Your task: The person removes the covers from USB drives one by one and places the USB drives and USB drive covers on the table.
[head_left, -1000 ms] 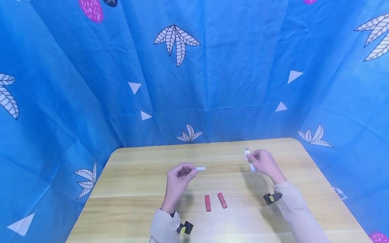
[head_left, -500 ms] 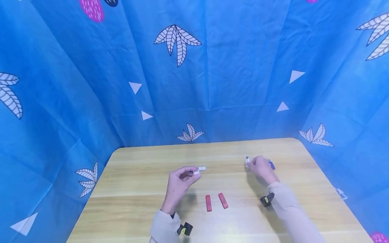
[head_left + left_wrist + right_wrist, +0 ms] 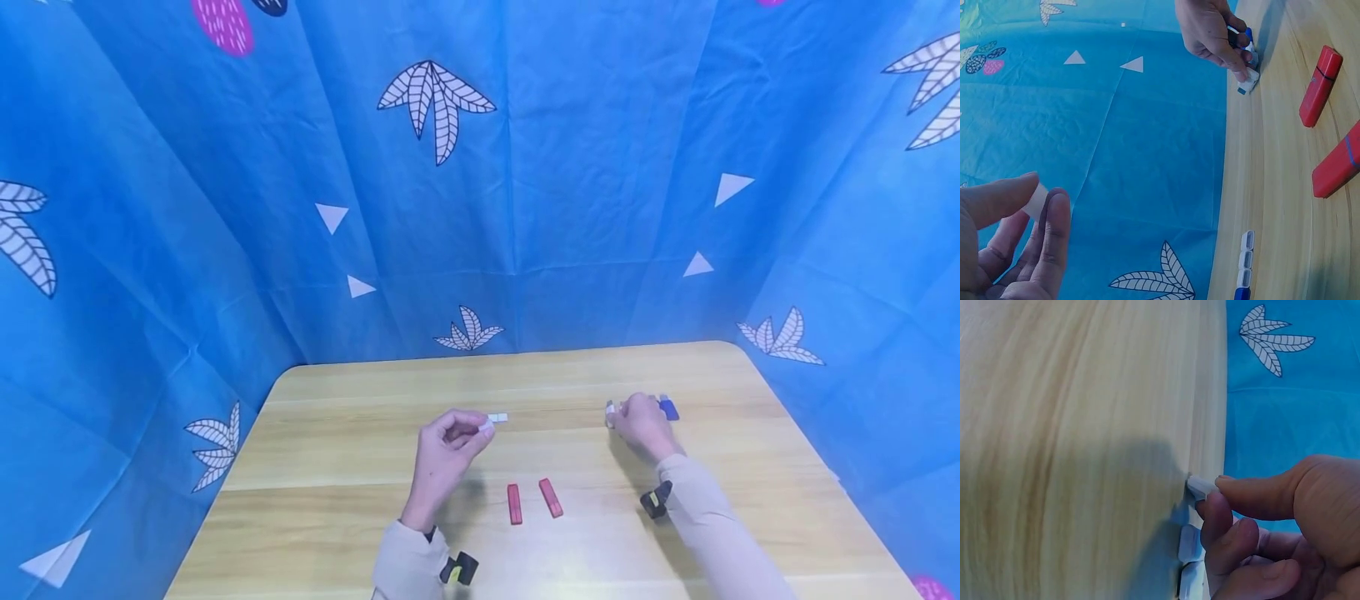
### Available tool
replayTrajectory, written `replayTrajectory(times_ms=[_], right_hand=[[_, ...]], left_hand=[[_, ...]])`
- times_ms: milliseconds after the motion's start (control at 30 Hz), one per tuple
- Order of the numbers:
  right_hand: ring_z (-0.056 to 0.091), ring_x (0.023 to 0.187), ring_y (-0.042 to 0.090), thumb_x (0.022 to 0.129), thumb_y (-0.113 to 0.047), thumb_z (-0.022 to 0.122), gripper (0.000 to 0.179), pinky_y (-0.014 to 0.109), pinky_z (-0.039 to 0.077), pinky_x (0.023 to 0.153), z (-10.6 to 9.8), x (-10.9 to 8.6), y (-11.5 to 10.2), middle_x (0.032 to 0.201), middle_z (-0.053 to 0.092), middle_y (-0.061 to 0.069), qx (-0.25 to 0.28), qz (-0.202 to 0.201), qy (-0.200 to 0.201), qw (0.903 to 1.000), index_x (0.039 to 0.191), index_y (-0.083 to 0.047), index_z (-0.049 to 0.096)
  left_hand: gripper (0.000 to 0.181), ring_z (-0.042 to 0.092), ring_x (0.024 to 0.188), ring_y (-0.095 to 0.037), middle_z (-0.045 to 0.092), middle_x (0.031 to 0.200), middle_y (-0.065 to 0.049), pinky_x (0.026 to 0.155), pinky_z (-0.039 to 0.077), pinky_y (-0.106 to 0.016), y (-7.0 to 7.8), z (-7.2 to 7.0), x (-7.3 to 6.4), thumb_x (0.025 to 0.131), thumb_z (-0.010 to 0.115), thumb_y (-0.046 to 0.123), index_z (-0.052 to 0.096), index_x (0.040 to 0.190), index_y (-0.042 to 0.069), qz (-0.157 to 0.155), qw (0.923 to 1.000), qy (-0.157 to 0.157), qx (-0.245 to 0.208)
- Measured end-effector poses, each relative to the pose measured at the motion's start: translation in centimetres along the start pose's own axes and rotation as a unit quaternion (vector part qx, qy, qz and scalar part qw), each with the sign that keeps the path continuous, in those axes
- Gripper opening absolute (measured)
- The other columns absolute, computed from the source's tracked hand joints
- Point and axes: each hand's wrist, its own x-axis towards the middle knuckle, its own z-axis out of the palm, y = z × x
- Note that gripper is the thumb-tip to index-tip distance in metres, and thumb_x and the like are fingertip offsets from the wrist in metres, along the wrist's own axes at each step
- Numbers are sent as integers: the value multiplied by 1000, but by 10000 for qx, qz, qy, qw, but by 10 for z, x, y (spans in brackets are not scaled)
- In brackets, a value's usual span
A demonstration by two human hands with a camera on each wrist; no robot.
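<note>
My left hand [image 3: 444,454] is raised above the table, pinching a small white cap [image 3: 1036,203] between thumb and fingers. At the right, my right hand [image 3: 645,425] pinches a white USB flash drive [image 3: 1200,486] low over the tabletop. Its metal plug shows in the left wrist view. Beside it lies a row of other flash drives: white ones [image 3: 1189,544] and a blue one [image 3: 668,407], partly hidden by the hand. Just beyond my left hand, several white caps [image 3: 1245,259] lie end to end, with a blue cap [image 3: 1242,294] at the end.
Two red sticks, one on the left [image 3: 514,504] and one on the right [image 3: 551,497], lie near the middle of the wooden table [image 3: 337,467]. A blue patterned curtain [image 3: 570,167] hangs around the table's back and sides.
My right hand has brought the white flash drive nearer and lower, to the left end of the row. My left hand keeps hold of the cap, turned a little.
</note>
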Motion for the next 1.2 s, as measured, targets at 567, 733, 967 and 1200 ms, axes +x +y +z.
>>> replayTrajectory(times_ms=[567, 733, 967, 1200], right_hand=[[50, 55, 17, 100, -24, 57, 32, 31, 43, 49, 5, -20, 1, 100, 73, 22, -929, -810, 628, 9904, 118, -1, 71], [57, 62, 21, 103, -30, 54, 30, 41, 52, 55, 15, -28, 4, 73, 65, 13, -1576, -1271, 471, 9782, 112, -10, 75], [58, 62, 23, 104, -32, 53, 32, 45, 54, 57, 14, -32, 9, 64, 59, 11, -1744, -1203, 339, 9767, 114, -12, 76], [64, 68, 28, 105, -32, 51, 41, 51, 57, 62, 11, -34, 9, 106, 71, 33, -1769, -1153, 220, 9772, 133, -6, 65]], left_hand=[[12, 74, 89, -15, 72, 107, -24, 81, 62, -25, 0, 3, 3, 85, 78, 1, 67, 86, -3, 396, 9992, 18, -76], [14, 75, 87, -15, 71, 106, -28, 79, 63, -26, -2, 3, 2, 85, 78, 1, 65, 84, -3, 594, 9980, 170, -136], [15, 75, 91, -19, 72, 107, -19, 83, 63, -27, -1, 2, 1, 86, 77, 2, 63, 82, 0, 518, 9986, 28, -128], [16, 70, 93, -16, 75, 106, -9, 86, 58, -23, -3, 3, 8, 86, 79, 7, 64, 83, 8, 371, 9978, 65, 553]])
